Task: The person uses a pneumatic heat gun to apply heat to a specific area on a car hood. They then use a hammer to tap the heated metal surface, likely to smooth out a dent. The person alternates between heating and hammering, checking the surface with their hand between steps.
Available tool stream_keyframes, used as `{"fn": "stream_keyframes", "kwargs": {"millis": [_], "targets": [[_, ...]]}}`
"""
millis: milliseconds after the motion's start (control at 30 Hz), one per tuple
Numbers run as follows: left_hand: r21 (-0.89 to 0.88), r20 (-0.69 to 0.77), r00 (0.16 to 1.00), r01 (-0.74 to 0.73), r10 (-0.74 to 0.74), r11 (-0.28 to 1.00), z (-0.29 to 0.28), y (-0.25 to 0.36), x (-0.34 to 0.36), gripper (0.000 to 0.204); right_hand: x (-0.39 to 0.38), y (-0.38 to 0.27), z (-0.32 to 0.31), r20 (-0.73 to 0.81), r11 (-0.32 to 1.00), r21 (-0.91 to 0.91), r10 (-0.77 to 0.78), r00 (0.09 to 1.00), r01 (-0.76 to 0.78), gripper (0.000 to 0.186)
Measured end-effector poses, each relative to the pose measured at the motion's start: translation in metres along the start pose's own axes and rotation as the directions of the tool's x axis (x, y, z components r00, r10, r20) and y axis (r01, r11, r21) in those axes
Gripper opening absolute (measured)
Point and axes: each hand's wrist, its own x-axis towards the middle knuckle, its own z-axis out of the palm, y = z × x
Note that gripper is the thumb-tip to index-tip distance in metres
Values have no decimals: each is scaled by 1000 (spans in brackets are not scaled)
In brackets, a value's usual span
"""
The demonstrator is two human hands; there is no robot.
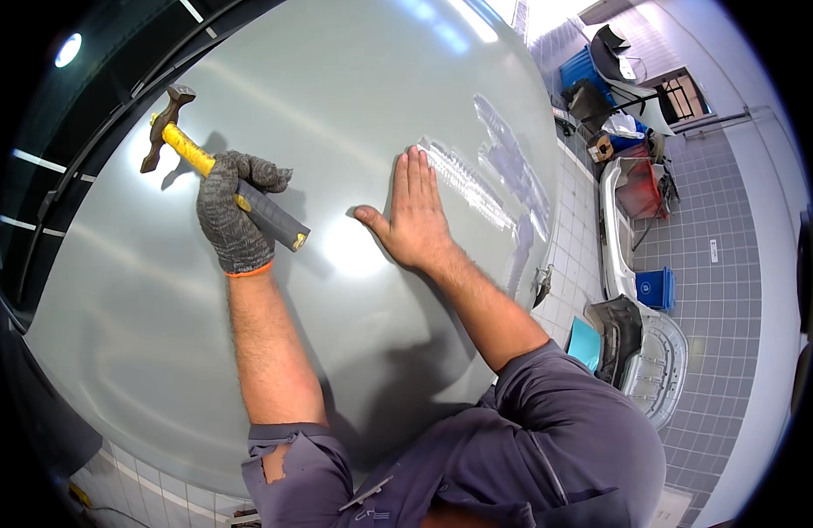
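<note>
My left hand [226, 211], in a grey knit glove with an orange cuff, is wrapped round the handle of a hammer [188, 150]. The hammer has a dark metal head, a yellow shaft and a dark grip, and is held above a grey-green car hood [310, 97]. My bare right hand [413, 216] lies flat on the hood, fingers stretched out together and thumb apart. Just past its fingertips, a bare-metal streak [468, 187] runs over the paint. Farther right is a second scraped patch [508, 158] with silvery and dull grey areas.
The windshield edge [81, 167] borders the hood on the left. On the tiled floor to the right lie a white bumper [611, 229], a silver car part [660, 374], a blue bin [655, 289] and a red container [640, 187]. More parts are piled at the far right.
</note>
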Motion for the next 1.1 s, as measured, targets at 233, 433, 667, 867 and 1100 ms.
{"fn": "stream_keyframes", "kwargs": {"millis": [233, 433, 667, 867, 1100], "targets": [[26, 34, 999, -1, 0, 1000, 7, -4, -2, 27, 83, -2, -2, -61, 993, 62, 105, 993, -101, 114], [60, -36, 999, 12, -10, 998, 4, -1, 1, 30, 71, -28, 9, -79, 998, 60, 35, 996, -31, 116], [49, 6, 1000, 14, -15, 999, 7, -4, -6, 29, -33, -30, 6, -89, 979, 48, -195, 977, 199, 112], [101, 80, 968, 229, -237, 968, 21, 7, -11, 23, -151, -23, -14, 81, 966, 159, -219, 972, 205, 104], [828, 17, 929, 194, -369, 526, 37, 4, -11, 32, -307, 61, -12, 218, 954, 243, -231, 948, 176, 97]]}}
